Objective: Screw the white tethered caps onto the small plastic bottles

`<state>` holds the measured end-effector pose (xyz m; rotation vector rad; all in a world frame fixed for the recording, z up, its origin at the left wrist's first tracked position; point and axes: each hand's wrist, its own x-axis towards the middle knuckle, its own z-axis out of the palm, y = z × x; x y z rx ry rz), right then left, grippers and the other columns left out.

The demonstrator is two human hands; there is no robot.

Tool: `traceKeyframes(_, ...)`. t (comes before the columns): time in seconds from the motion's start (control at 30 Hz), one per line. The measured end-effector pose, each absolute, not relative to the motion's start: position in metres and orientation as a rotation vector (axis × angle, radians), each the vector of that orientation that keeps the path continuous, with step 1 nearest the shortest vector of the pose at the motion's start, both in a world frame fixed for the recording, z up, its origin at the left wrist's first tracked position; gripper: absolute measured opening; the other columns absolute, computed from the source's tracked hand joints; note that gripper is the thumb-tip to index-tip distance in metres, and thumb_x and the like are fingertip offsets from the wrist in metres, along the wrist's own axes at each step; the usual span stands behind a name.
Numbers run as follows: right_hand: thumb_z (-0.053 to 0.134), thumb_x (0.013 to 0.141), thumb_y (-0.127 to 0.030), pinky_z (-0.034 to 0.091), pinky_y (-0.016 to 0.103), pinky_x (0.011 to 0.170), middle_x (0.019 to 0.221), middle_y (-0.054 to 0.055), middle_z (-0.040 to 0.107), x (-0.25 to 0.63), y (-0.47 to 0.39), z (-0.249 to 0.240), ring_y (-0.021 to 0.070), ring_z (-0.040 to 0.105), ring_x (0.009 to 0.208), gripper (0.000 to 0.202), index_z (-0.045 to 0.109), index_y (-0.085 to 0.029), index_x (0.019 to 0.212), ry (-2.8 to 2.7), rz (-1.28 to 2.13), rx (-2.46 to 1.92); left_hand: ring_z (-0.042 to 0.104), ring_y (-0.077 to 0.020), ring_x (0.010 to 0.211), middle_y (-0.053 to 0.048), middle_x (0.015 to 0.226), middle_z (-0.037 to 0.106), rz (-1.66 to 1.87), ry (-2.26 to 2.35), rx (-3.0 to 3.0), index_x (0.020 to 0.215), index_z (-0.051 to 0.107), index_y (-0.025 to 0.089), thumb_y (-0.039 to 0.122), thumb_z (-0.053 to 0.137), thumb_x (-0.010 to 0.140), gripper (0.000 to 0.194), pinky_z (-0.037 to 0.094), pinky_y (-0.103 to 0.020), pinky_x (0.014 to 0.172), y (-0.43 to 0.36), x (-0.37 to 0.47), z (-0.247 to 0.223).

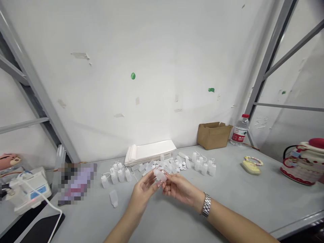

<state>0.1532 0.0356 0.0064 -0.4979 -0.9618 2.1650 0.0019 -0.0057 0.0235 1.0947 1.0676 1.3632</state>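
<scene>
A small translucent plastic squeeze bottle (pixel 160 174) is tilted between my two hands above the table. My left hand (pixel 144 189) is closed round it, with the thumb below and the fingers behind. My right hand (pixel 181 189) pinches at the bottle's right end; whether a cap sits in those fingertips is too small to tell. Behind the hands lies a heap of loose bottles and small white parts (pixel 170 164). Upright capped bottles stand in a group on the left (pixel 120 175) and another on the right (pixel 204 168). One uncapped bottle (pixel 113 198) lies left of my left forearm.
Against the wall rest a stack of white sheets or envelopes (pixel 152 152) and an open cardboard box (pixel 214 136). A water bottle (pixel 239 131), a yellow case (pixel 250 167) and a decorated container (pixel 302 163) are on the right. A power strip (pixel 31 190) and phone (pixel 42 229) lie left.
</scene>
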Motion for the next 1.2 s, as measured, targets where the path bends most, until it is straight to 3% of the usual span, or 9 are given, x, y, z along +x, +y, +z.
traceKeyframes(0.2, 0.063, 0.071, -0.044, 0.043, 0.025, 0.061, 0.061, 0.003, 0.061, 0.153, 0.034, 0.010, 0.0095, 0.057, 0.052, 0.035, 0.061, -0.010, 0.073, -1.188, 2.129, -0.606, 0.055, -0.0273, 0.106, -0.010, 0.101, 0.068, 1.404, 1.081, 1.054, 0.090, 0.068, 0.015, 0.039, 0.072, 0.059, 0.039, 0.038, -0.038, 0.095, -0.005, -0.002, 0.027)
traceKeyframes(0.27, 0.060, 0.072, -0.048, 0.042, 0.027, 0.058, 0.060, 0.003, 0.060, 0.158, 0.040, 0.014, 0.0111, 0.056, 0.052, 0.038, 0.062, -0.010, 0.076, -1.393, 1.901, -0.790, 0.055, -0.0248, 0.106, -0.009, 0.099, 0.068, 1.496, 1.109, 0.956, 0.092, 0.066, 0.016, 0.040, 0.070, 0.062, 0.038, 0.033, -0.038, 0.099, -0.002, -0.008, 0.027)
traceKeyframes(0.4, 0.063, 0.070, -0.040, 0.039, 0.026, 0.056, 0.061, 0.001, 0.058, 0.167, 0.052, 0.015, 0.0126, 0.051, 0.056, 0.026, 0.062, -0.014, 0.072, -1.710, 1.240, -1.148, 0.056, -0.0205, 0.105, -0.007, 0.095, 0.070, 1.609, 1.196, 0.704, 0.095, 0.064, 0.015, 0.035, 0.068, 0.066, 0.035, 0.032, -0.034, 0.100, 0.003, -0.020, 0.025)
traceKeyframes(0.63, 0.069, 0.065, -0.029, 0.041, 0.026, 0.064, 0.080, 0.003, 0.054, 0.163, 0.044, -0.003, 0.0147, 0.051, 0.070, 0.017, 0.062, -0.017, 0.075, -2.150, 0.751, -1.205, 0.064, -0.0171, 0.088, -0.006, 0.094, 0.068, 1.506, 1.138, 0.649, 0.090, 0.062, 0.014, 0.024, 0.059, 0.076, 0.018, 0.043, -0.030, 0.092, 0.001, -0.015, 0.018)
traceKeyframes(0.87, 0.060, 0.074, -0.022, 0.043, 0.025, 0.069, 0.087, 0.003, 0.052, 0.165, 0.044, -0.007, 0.0145, 0.052, 0.075, 0.008, 0.057, -0.017, 0.079, -2.234, 0.754, -1.182, 0.064, -0.0200, 0.082, -0.006, 0.096, 0.063, 1.459, 1.228, 0.732, 0.087, 0.060, 0.014, 0.029, 0.063, 0.072, 0.022, 0.056, -0.030, 0.067, -0.002, -0.009, 0.023)
traceKeyframes(1.03, 0.058, 0.076, -0.022, 0.042, 0.025, 0.068, 0.086, 0.004, 0.053, 0.165, 0.041, -0.003, 0.0146, 0.052, 0.075, 0.006, 0.055, -0.017, 0.079, -2.257, 0.706, -1.147, 0.062, -0.0218, 0.090, -0.006, 0.096, 0.063, 1.533, 1.238, 0.786, 0.085, 0.059, 0.015, 0.030, 0.071, 0.063, 0.029, 0.056, -0.030, 0.068, -0.003, -0.006, 0.022)
traceKeyframes(1.2, 0.053, 0.079, -0.023, 0.040, 0.026, 0.062, 0.078, 0.003, 0.057, 0.164, 0.042, 0.000, 0.0140, 0.052, 0.067, 0.007, 0.053, -0.017, 0.080, -2.158, 0.696, -1.182, 0.063, -0.0227, 0.083, -0.004, 0.083, 0.064, 1.534, 1.254, 0.913, 0.097, 0.057, 0.015, 0.041, 0.072, 0.055, 0.051, 0.056, -0.033, 0.065, -0.002, -0.004, 0.020)
